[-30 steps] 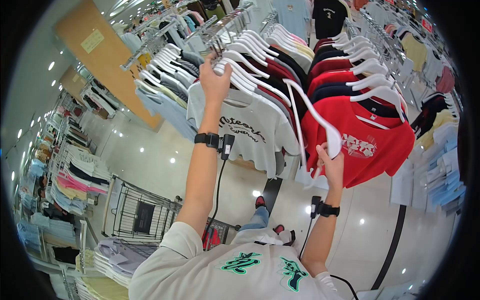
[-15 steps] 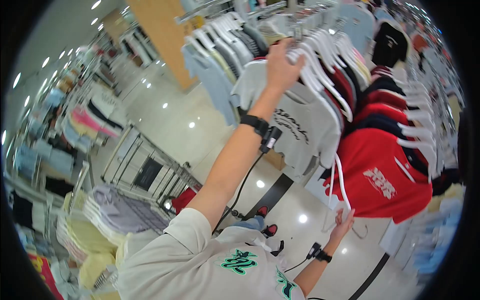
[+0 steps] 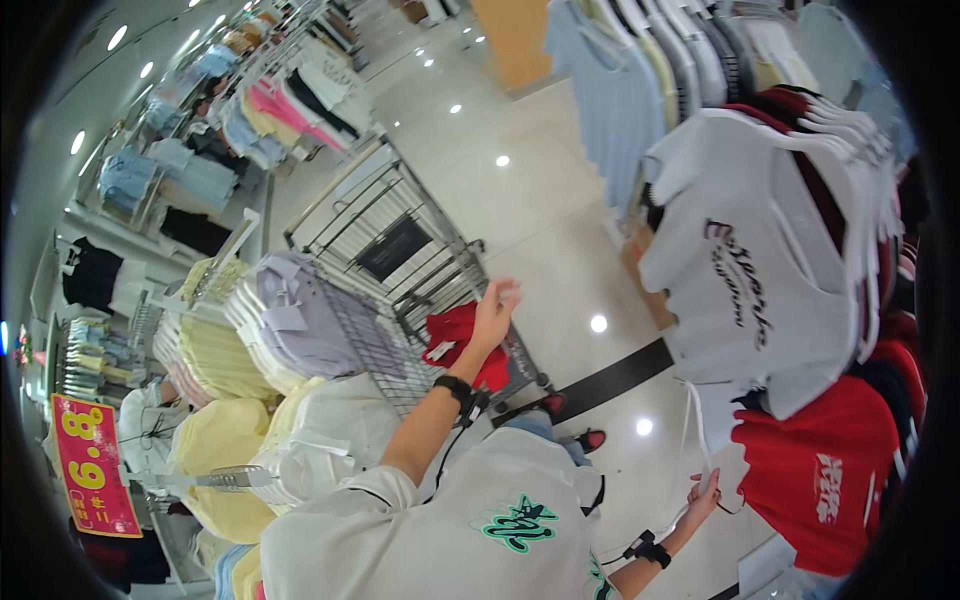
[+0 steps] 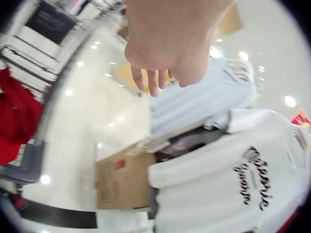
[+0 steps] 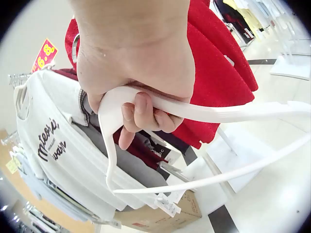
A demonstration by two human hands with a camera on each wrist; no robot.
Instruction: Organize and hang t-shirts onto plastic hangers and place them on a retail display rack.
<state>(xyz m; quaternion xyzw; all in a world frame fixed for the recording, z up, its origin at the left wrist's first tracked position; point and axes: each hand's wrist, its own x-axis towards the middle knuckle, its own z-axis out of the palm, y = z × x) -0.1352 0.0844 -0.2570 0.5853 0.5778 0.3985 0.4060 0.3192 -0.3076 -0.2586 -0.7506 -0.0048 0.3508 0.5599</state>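
My right hand (image 3: 703,495) curls its fingers round a bare white clothes hanger (image 5: 214,112), whose arm and thin lower bar stretch to the right in the right wrist view. Beside that hand hangs a red top (image 3: 815,460) with white print. My left hand (image 3: 494,312) is in the air with loosely bent fingers and nothing in them. In the head view it overlaps the edge of a wire shopping cart (image 3: 335,192), near a red garment (image 3: 455,325) lying inside. A pale T-shirt (image 3: 690,180) with dark script hangs at the front of the rack.
Light blue shirts (image 3: 605,105) hang further back. To the left, yellow tops (image 3: 215,440) and a lilac shirt (image 3: 300,320) hang close to the cart, beside a pink price sign (image 3: 95,465). A cardboard box (image 4: 124,179) stands on the floor under the rack.
My left hand has left the hangers on the rack and moved left and down toward the cart. The view has turned left. My right hand keeps holding the hanger, now lower.
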